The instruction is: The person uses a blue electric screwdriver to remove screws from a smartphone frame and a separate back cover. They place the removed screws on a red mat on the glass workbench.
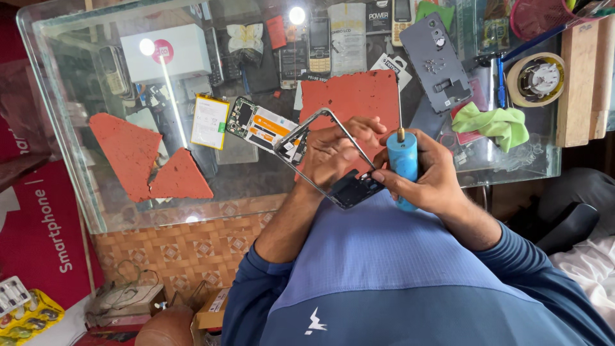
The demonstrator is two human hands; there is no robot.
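My left hand [333,157] grips a bare phone middle frame [307,131], a thin metal rim with a dark camera end [355,190], held tilted above the near edge of the glass counter [77,166]. My right hand [432,176] is closed around a blue-handled screwdriver [403,160] with a brass collar and a thin shaft pointing away from me. The two hands touch at the fingertips over the frame's lower end. A phone circuit board with an orange and white sticker [259,125] lies just left of the frame.
On the glass lie red foam pieces [138,157], a red foam pad [352,96], a white battery [209,122], a grey phone back cover with small screws [437,61], a green cloth [496,122], a tape roll [537,78], wooden blocks [580,77] and a white box [170,51].
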